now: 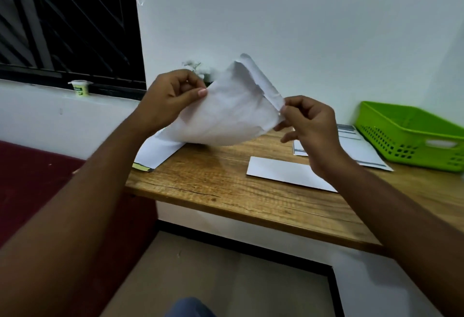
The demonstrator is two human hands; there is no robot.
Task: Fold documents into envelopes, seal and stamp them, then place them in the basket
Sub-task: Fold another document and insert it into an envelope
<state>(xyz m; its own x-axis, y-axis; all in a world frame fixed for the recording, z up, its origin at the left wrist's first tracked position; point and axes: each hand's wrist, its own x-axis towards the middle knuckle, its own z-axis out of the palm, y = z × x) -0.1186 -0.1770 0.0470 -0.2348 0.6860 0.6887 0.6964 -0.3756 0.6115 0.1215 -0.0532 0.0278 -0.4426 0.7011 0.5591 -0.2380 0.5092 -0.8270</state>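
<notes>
Left hand [170, 98] pinches curled sheet [231, 113] edge; right hand [311, 130] pinches opposite edge; envelope [283, 172] flat on table [213, 186].

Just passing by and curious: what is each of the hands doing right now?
Left hand: pinches the left edge of the paper sheet.
Right hand: pinches the sheet's right edge, held above the table.

I am watching through one wide camera on the person's head. It is looking forward and down, sitting close above the wooden surface [226, 186], facing the white wall [301, 27].
</notes>
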